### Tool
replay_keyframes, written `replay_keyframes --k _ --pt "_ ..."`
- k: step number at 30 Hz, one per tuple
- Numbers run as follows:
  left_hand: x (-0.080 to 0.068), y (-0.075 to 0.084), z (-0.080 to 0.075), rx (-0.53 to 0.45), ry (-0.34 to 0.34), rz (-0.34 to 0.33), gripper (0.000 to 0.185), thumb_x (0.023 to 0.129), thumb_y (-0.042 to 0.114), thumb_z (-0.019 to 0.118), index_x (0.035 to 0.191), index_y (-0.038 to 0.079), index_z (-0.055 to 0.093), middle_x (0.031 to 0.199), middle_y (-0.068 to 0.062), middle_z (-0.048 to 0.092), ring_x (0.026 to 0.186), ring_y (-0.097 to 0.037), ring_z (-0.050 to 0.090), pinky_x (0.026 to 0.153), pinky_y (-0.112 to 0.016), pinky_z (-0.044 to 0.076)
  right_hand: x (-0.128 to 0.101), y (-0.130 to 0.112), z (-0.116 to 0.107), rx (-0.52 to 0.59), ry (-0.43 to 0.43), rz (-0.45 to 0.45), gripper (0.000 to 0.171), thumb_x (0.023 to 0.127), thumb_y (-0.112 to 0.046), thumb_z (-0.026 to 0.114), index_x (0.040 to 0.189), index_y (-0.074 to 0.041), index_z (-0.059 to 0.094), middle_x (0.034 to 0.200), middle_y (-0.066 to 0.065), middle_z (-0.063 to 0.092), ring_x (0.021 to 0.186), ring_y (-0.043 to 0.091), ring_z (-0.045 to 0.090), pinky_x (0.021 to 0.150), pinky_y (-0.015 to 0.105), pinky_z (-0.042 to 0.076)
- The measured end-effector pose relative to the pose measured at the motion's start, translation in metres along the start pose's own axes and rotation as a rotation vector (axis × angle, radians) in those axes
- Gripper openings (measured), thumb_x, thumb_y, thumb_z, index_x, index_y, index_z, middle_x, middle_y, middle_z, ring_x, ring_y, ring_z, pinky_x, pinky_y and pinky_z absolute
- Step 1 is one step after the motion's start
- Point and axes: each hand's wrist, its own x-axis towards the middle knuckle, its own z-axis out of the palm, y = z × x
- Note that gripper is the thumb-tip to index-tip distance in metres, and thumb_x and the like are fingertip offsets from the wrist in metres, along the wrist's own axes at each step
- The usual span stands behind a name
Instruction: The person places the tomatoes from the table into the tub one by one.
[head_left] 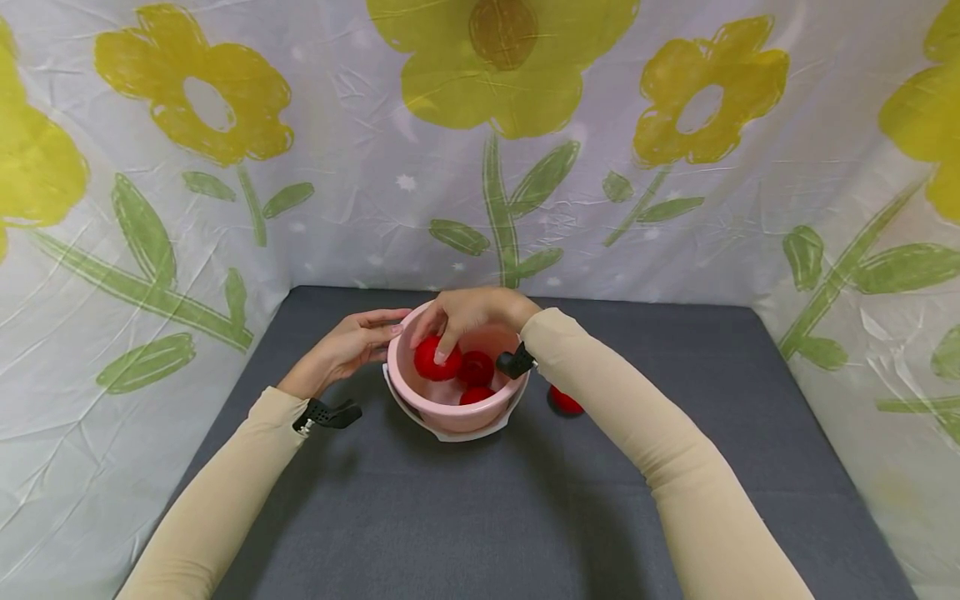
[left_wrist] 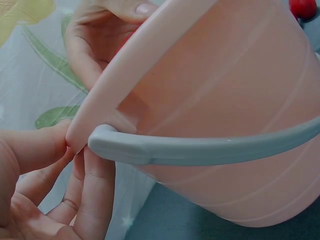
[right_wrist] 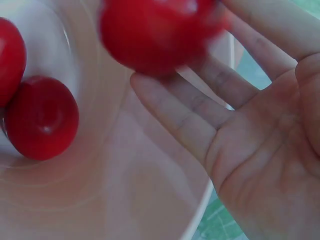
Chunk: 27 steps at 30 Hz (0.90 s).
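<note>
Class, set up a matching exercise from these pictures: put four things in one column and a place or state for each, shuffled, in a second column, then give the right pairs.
Things:
1. left hand
2. right hand
3. pink bowl
4. lone red ball

Places or states:
A. on the grey table, outside the bowl
B. over the bowl, fingers on a red ball
C. at the bowl's rim
D. holds red balls inside

Pairs: 1-C, 2-B, 3-D, 4-A
</note>
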Motion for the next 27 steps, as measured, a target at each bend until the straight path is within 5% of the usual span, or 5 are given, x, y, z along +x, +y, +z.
replay_keyframes --k 6,15,21,27 --pt "0.000 0.000 0.000 0.005 -0.009 0.004 0.055 0.100 0.016 0.058 0.150 0.004 0.040 0.122 0.007 0.062 0.100 -0.005 0.069 0.085 -0.026 0.060 -0.004 -0.002 -0.001 -0.015 0.032 -0.032 0.041 0.088 -0.009 0.071 0.128 -0.012 0.066 0.130 0.012 0.066 0.115 0.023 0.060 0.098 0.046 0.055" --pt "0.000 0.000 0.001 0.011 0.014 -0.003 0.053 0.100 0.015 0.058 0.149 0.005 0.042 0.120 0.009 0.063 0.099 -0.005 0.069 0.085 -0.026 0.060 -0.012 -0.003 -0.007 -0.102 0.037 -0.059 0.044 0.090 -0.012 0.069 0.134 -0.010 0.063 0.135 0.014 0.063 0.121 0.025 0.060 0.097 0.032 0.056" --pt "0.000 0.000 0.001 0.016 0.016 -0.007 0.052 0.100 0.014 0.057 0.149 0.006 0.042 0.130 0.002 0.060 0.101 -0.004 0.069 0.086 -0.026 0.060 -0.030 -0.006 -0.023 -0.060 0.087 -0.059 0.043 0.091 -0.009 0.064 0.134 -0.006 0.062 0.136 0.015 0.062 0.127 0.029 0.058 0.100 0.037 0.055" --pt "-0.001 -0.001 0.000 0.011 0.010 0.009 0.054 0.099 0.016 0.060 0.149 0.006 0.043 0.120 0.010 0.064 0.100 -0.005 0.070 0.084 -0.026 0.060 -0.061 -0.008 -0.045 -0.030 0.193 -0.042 0.041 0.091 -0.009 0.064 0.132 -0.007 0.063 0.137 0.015 0.061 0.128 0.036 0.058 0.098 0.046 0.055"
